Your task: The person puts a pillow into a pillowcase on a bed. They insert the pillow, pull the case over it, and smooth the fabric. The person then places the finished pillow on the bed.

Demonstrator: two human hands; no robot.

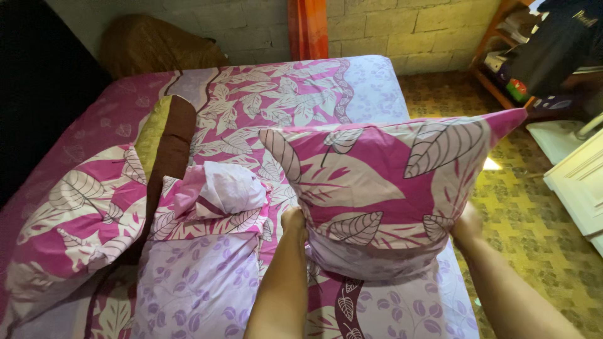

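I hold a pink pillow [383,182] with a white leaf print upright above the bed [370,88]. My left hand [293,223] grips its lower left edge. My right hand [467,225] grips its lower right edge. The pillow's open end hangs down between my forearms. To the left on the bed lies a crumpled piece of matching pink and lilac fabric [217,194]. A second leaf-print pillow [81,213] rests at the bed's left side.
A long brown and olive bolster [166,141] lies between the second pillow and the fabric. A brown bundle [154,47] sits at the bed's far corner. An orange curtain [308,28] hangs on the brick wall. A shelf [509,69] and white cabinet [581,182] stand right.
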